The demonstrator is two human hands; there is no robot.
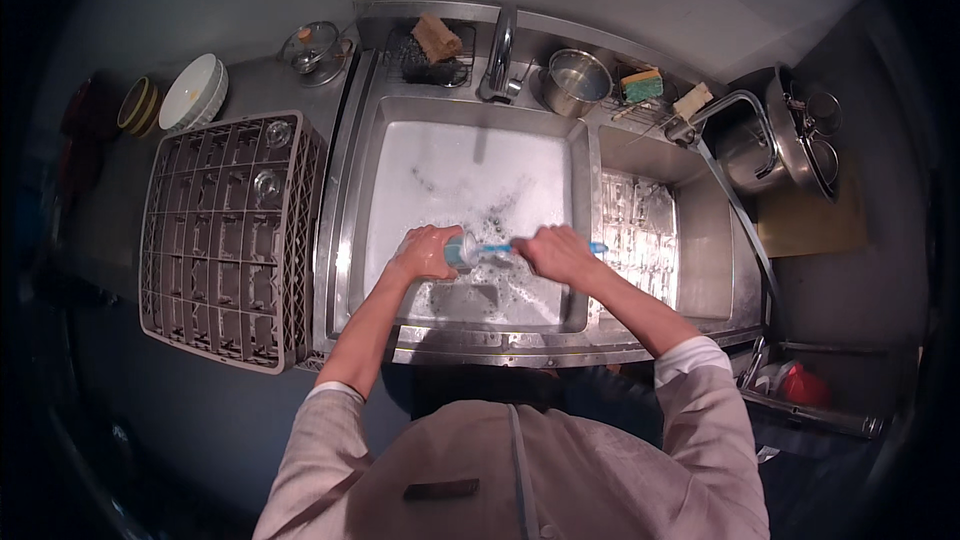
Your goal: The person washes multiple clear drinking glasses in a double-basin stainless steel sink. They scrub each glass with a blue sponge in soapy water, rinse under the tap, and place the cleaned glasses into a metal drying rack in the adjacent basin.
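My left hand grips a small clear glass on its side, mouth towards the right. A blue-handled bottle brush is held in my right hand, and the handle's end sticks out past it on the right. The brush reaches to the mouth of the glass; its head is hidden. Both hands are above the left basin of a stainless steel sink, which holds water covered in white suds.
At left stands a compartmented glass rack holding glasses. Behind it are a white bowl and a glass lid. A faucet, a steel pot and a sponge line the sink's back. Glasses lie in the right basin.
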